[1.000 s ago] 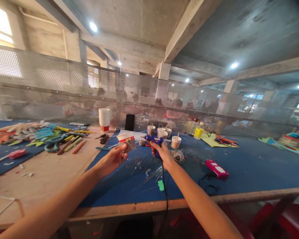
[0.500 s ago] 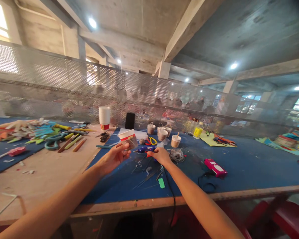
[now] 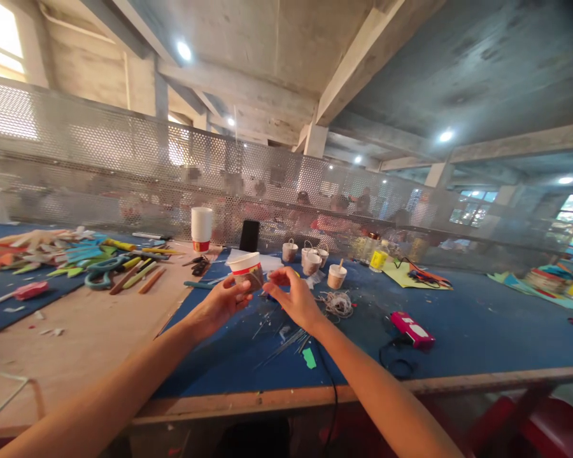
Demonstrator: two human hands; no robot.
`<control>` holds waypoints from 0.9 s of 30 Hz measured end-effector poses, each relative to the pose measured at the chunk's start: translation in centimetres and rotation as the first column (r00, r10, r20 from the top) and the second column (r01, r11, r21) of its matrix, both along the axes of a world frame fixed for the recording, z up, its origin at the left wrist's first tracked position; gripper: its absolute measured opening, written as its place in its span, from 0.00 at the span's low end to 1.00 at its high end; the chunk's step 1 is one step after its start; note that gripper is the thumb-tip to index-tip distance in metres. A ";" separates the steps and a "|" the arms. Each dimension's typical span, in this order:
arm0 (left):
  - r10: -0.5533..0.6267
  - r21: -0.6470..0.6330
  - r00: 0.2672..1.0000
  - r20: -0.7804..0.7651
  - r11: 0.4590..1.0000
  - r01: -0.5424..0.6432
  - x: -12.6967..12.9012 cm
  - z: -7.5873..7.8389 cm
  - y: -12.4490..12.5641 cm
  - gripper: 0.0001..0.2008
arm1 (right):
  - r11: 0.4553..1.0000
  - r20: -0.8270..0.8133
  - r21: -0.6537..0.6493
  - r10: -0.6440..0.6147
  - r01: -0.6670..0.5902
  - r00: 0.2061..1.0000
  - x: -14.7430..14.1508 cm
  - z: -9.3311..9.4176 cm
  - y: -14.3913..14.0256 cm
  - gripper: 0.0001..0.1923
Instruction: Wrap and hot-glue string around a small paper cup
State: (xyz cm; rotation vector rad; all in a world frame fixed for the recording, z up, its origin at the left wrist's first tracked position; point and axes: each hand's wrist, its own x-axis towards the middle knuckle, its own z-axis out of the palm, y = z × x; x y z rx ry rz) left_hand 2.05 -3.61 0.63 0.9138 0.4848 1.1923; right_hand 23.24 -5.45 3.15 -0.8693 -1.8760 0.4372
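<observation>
My left hand (image 3: 226,302) is closed around a paper cup (image 3: 245,262) with a white rim and red band, tilted slightly. Its lower part looks brown, as if wrapped in cord. Just right of the cup, my right hand (image 3: 291,296) pinches what looks like a thin strand of twine running to the cup's side. The blue glue gun is mostly hidden behind my right hand. A loose bundle of twine (image 3: 338,304) lies to the right of that hand.
Several small wrapped cups (image 3: 312,263) stand behind, with a stack of paper cups (image 3: 201,228) and a phone (image 3: 249,235) further left. Scissors (image 3: 102,272) and clay-coloured sticks lie left. A pink device (image 3: 412,329), a yellow-labelled bottle (image 3: 379,256) and a green scrap (image 3: 309,358) are also out.
My right hand has let go of the glue gun and moved left and up to the cup's side. My left hand still holds the cup, turned slightly.
</observation>
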 end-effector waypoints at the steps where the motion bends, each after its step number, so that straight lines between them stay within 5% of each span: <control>1: -0.002 0.009 1.000 -0.002 1.000 0.002 0.0 0.0 0.1 0.22 | 0.999 -0.009 0.030 0.027 -0.027 1.000 -0.8 0.6 -0.4 0.14; 11: 0.006 0.053 0.999 -0.042 0.999 -0.004 -0.2 0.1 -0.4 0.21 | 0.981 0.018 0.166 -0.102 0.098 0.995 -3.1 0.8 0.2 0.02; 27: -0.017 0.023 0.999 -0.045 1.000 0.018 0.1 -0.2 -0.5 0.20 | 0.998 -0.285 -0.067 -0.033 0.014 0.958 -2.3 0.7 0.6 0.10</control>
